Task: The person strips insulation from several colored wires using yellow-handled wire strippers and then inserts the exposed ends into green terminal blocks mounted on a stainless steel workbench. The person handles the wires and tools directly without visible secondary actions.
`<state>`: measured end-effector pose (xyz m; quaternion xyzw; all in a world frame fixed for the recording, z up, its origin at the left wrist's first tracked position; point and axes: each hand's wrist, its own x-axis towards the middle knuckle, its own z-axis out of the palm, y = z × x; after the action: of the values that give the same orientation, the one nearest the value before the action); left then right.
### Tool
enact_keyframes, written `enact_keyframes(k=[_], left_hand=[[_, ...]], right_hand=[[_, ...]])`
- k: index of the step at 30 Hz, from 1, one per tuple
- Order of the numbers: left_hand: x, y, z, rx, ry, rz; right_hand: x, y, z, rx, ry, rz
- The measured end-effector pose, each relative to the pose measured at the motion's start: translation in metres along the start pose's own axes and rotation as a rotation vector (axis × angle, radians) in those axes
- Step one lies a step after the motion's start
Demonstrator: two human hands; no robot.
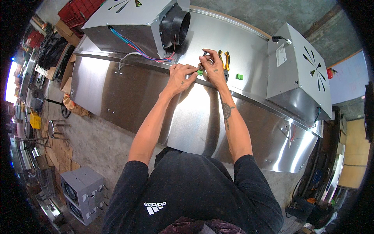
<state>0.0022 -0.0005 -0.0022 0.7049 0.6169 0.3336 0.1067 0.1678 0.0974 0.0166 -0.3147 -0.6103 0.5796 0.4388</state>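
My left hand [181, 78] is closed, its fingertips pinching a small green terminal block [200, 73] at the metal edge. Just right of it, my right hand [213, 71] is closed around a thin dark tool [205, 54], upright over the block; its tip is hidden, and its exact kind is too small to tell. Yellow-and-black handled pliers [227, 62] lie directly behind my right hand, partly covered by it. A second green terminal block [239, 77] rests on the metal surface farther right. Red, blue and white wires [156, 59] end close to my left hand.
A grey metal box [132, 39] with a black round duct collar [180, 25] stands at the back left. Another grey box [299, 72] with a plug stands right. The shiny sheet-metal front [128, 97] slopes toward me. Grey speaker-like box [83, 195] sits on the floor.
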Motion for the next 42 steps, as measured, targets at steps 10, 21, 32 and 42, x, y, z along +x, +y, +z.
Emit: enact_keyframes(k=[10,21,32,42], left_hand=[[0.001,-0.005,0.003,-0.001,0.03,0.041],[0.0,-0.005,0.002,-0.001,-0.01,0.017],[0.001,-0.003,0.001,-0.01,-0.008,0.026],[0.001,-0.004,0.002,0.01,0.007,0.036]], right_hand=[[0.003,-0.001,-0.005,0.004,-0.1,0.034],[0.004,-0.001,-0.006,0.095,-0.171,0.042],[0.0,0.005,-0.001,0.132,-0.002,0.007],[0.004,0.006,0.0,0.172,-0.011,0.044]])
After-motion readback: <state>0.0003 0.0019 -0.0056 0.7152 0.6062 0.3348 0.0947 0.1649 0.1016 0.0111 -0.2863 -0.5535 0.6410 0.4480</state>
